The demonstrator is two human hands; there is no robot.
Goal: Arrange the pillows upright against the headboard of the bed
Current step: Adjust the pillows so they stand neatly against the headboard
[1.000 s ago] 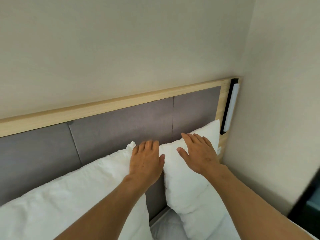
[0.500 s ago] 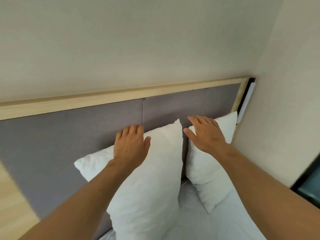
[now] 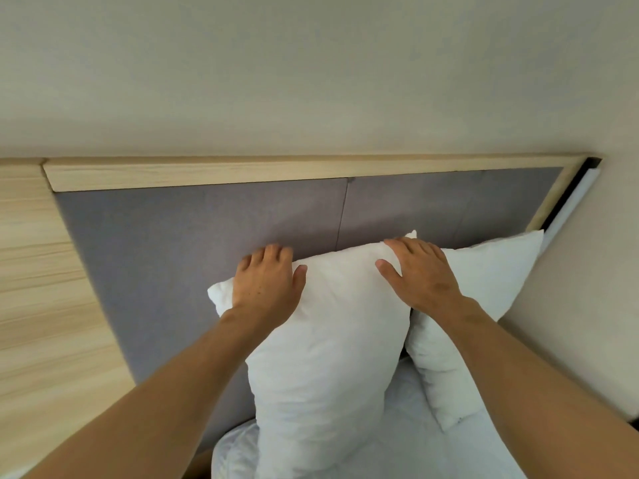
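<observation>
Both my hands lie flat on the top of the left pillow (image 3: 328, 357), which stands upright against the grey headboard (image 3: 207, 236). My left hand (image 3: 268, 288) rests on its upper left corner, fingers curled over the top edge, thumb spread out on the front. My right hand (image 3: 420, 274) presses on its upper right corner, fingers spread. Neither pinches the fabric. The right pillow (image 3: 484, 299) stands just beside it, touching, tilted toward the wall corner and leaning on the headboard too. Both sit on the white bed (image 3: 397, 451).
</observation>
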